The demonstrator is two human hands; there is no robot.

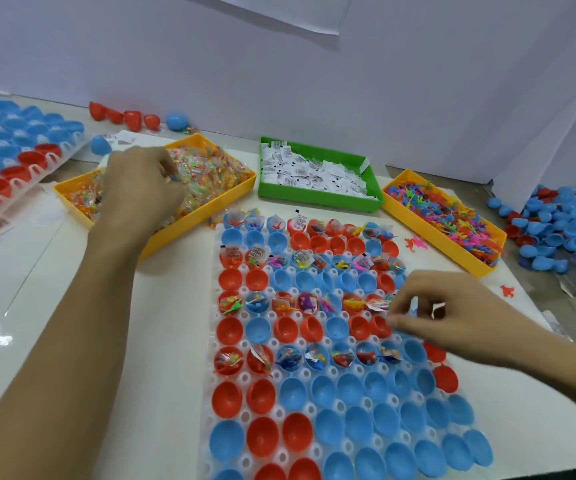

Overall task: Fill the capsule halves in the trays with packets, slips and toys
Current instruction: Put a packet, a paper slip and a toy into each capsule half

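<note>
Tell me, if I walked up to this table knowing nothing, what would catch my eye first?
Probably the big white tray in the middle, packed with red and blue capsule halves, some rows already stuffed with bits. Behind it sit a yellow bin of colourful packets, a green bin of white slips and a yellow bin of tiny toys. The left hand digs in the packets; the right hand pinches something white over the tray.

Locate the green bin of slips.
In the head view the green bin sits at the table's far centre, just beyond the capsule tray, between the yellow packet bin on its left and the yellow toy bin on its right.
</note>
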